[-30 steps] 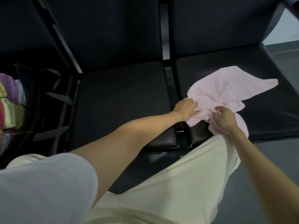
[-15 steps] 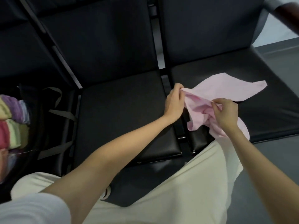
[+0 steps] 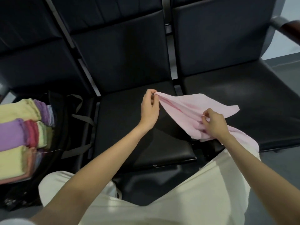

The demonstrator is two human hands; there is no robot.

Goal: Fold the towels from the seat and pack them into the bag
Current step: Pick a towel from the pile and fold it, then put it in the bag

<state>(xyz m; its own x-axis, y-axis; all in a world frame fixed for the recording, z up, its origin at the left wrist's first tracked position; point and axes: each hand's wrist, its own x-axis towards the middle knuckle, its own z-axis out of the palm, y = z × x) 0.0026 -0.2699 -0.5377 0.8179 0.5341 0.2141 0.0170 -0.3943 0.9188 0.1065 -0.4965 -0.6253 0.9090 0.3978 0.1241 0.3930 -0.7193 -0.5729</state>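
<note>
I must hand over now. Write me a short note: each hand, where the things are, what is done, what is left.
Left hand pinches one corner of the pink towel; right hand pinches another edge. The towel hangs between them above the black seats, unfolded.
Done: folded towels sit stacked in the black bag at the left.
Left: fold the pink towel and pack it into the bag.

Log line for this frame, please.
left hand pinches pink towel corner | right hand grips edge | towel unfolded | bag holds folded towels
</note>
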